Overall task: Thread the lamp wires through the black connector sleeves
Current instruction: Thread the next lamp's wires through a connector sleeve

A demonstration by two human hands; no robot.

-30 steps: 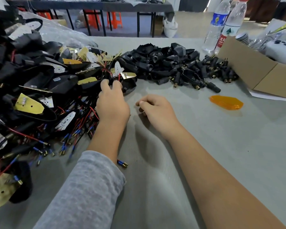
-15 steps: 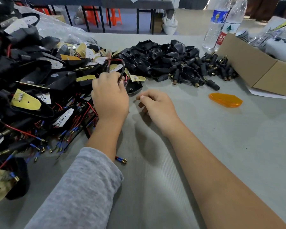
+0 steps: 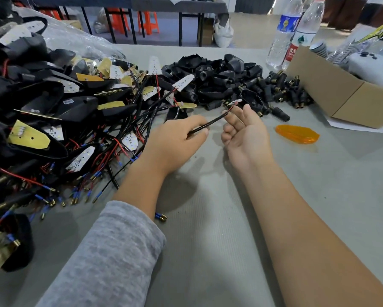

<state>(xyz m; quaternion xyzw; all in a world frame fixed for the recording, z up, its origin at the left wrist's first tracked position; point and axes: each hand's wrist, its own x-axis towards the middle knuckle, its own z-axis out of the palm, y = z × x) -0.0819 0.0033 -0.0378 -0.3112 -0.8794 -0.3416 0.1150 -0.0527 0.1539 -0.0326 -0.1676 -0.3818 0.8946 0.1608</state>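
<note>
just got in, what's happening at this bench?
A person is assembling lamp wiring by hand. The left hand pinches a black-sheathed wire pulled from the tangled pile of lamp parts, its red lead end pointing at the right hand, which is open, palm up, holding nothing. The black connector sleeves lie heaped behind, beside a cardboard box. No sleeve is picked up and nothing is threaded yet.

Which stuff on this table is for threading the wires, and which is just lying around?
For the job: wire pinched by left hand, right hand, sleeves, lamp pile.
Lying about: orange lens, bottles, box.
</note>
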